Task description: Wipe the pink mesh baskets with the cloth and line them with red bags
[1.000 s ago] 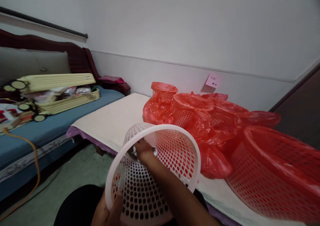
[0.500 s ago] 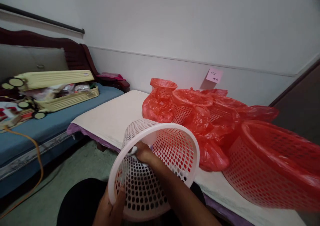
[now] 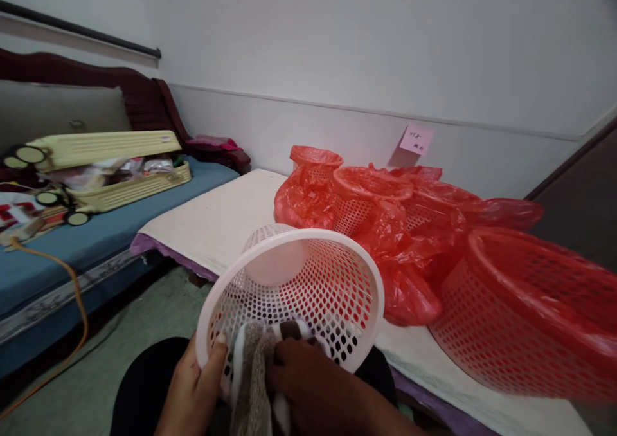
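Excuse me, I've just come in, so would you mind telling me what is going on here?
A person has a white basket tipped with its open mouth toward them. The left hand grips its rim, while the right hand holds a striped cloth at the lower side of the mouth. To the right, red plastic and more baskets sit on a pale board.

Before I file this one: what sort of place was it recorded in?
Probably a bedroom in a home: on the left is a blue-covered bed with a dark red headboard, and a partly open suitcase lies on it.
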`<state>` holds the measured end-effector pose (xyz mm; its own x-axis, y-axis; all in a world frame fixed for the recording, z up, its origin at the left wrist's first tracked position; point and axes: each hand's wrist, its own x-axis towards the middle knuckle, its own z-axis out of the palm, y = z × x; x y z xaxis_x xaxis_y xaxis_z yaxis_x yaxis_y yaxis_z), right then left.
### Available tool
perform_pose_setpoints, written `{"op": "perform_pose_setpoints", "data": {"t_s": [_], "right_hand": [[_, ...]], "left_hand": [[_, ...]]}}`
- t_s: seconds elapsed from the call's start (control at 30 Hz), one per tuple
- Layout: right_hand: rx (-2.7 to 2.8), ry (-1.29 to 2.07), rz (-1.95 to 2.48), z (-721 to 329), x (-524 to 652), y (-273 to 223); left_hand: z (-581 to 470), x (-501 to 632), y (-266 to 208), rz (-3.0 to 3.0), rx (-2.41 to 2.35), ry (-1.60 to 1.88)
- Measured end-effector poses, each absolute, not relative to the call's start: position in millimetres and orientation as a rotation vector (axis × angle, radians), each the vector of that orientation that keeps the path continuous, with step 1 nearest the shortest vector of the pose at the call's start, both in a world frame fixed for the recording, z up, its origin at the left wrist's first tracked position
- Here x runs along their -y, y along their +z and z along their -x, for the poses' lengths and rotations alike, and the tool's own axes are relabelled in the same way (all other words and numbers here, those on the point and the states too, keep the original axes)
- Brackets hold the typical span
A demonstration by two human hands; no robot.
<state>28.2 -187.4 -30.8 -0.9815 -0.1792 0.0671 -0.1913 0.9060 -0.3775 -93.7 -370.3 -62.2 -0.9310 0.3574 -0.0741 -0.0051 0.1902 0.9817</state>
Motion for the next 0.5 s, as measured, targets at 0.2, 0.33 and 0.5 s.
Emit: {"op": "perform_pose_setpoints", "data": {"t_s": [0.2, 0.33, 0.5], "right_hand": [[2.92, 0.356, -0.247, -38.4, 208.4, -70.2], [2.729, 0.276, -0.122, -33.1, 221.5, -97.1], [2.582, 0.349, -0.131, -19.9, 226.9, -92.7]], "left_hand": [[103.1, 367.6, -51.1, -0.429, -2.286, 1.77], [106.2, 362.6, -35.5, -0.47, -2.325, 1.733], [96.2, 357.1, -24.1, -0.352, -2.266, 1.909]]}}
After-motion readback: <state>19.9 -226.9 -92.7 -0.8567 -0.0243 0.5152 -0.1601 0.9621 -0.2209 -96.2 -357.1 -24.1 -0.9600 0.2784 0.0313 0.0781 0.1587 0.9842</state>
